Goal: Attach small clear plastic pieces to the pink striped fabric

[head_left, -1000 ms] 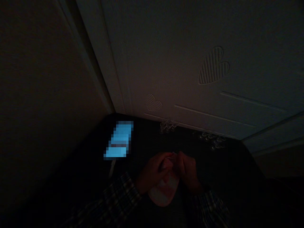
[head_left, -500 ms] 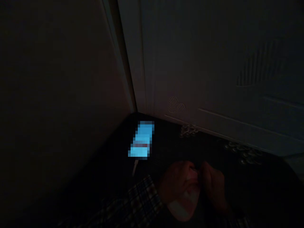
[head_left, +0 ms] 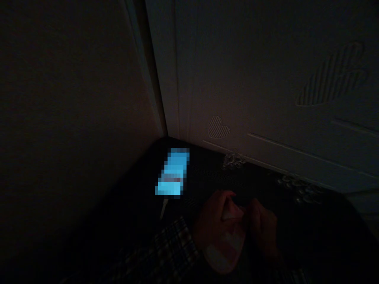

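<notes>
We should hold the pink-and-white cloth (head_left: 226, 252) steady over the dark table (head_left: 204, 175) with our left hand (head_left: 211, 219), which curls around its upper part, and work gently with our right hand (head_left: 263, 225), closed beside its top edge, though what it pinches we cannot tell.

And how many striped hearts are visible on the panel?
2. The smaller heart is low on the panel, above and right of the glowing screen; the larger heart is higher, further right. Neither is covered.
</notes>
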{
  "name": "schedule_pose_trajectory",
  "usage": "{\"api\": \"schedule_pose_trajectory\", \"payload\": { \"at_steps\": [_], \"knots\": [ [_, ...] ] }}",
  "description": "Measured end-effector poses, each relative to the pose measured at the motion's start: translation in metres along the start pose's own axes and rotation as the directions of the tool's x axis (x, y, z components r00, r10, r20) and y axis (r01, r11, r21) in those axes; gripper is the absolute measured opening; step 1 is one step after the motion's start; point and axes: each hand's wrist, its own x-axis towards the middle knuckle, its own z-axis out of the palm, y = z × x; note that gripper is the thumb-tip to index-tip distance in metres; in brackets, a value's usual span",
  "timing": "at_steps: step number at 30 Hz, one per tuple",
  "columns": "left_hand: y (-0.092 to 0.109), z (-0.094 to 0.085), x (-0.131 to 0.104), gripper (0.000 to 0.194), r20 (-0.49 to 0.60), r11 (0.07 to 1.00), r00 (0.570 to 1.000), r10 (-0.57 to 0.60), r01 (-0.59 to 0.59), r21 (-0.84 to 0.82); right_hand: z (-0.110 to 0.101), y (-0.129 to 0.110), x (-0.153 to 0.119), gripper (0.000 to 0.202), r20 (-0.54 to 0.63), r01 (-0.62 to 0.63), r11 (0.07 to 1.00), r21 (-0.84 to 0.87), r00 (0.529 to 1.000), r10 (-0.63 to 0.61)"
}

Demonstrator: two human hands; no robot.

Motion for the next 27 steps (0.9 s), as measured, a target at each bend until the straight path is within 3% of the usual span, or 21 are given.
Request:
{"api": "schedule_pose_trajectory", "payload": {
  "at_steps": [4, 11, 17, 21, 24, 27],
  "knots": [
    [0.0024, -0.0029, 0.0029, 0.029, -0.031, 0.998, 0.999, 0.01, -0.008, 0.063, -0.0005, -0.0018, 0.0011, 0.035, -0.011, -0.023, 0.999, 0.034, 1.0, 0.024],
    [-0.0037, -0.0044, 0.0018, 0.028, 0.075, 0.992, 0.997, 0.035, -0.044, 0.122, 0.0001, -0.0029, 0.0017, 0.032, -0.04, -0.037, 0.993, 0.11, 0.998, 0.042],
    [-0.0009, -0.0084, 0.0004, 0.031, 0.096, 0.996, 0.995, 0.026, -0.034, 0.079, 0.0018, -0.0035, 0.0015, 0.032, -0.066, -0.031, 0.987, 0.157, 0.997, 0.042],
    [0.0014, -0.0092, 0.0, 0.039, 0.03, 0.999, 1.0, -0.004, 0.003, 0.041, 0.002, -0.004, 0.0018, 0.031, -0.063, -0.111, 0.973, 0.201, 0.99, 0.126],
    [-0.0006, -0.0089, 0.0022, 0.033, -0.07, 1.0, 0.998, -0.005, 0.007, 0.027, 0.0012, -0.0036, 0.0027, 0.033, -0.072, -0.203, 0.951, 0.231, 0.972, 0.225],
    [-0.0038, -0.0081, 0.0053, 0.031, -0.149, 1.0, 0.989, 0.016, -0.013, 0.016, 0.0007, -0.0039, 0.0031, 0.034, -0.079, -0.218, 0.947, 0.236, 0.967, 0.242]
  ]
}}
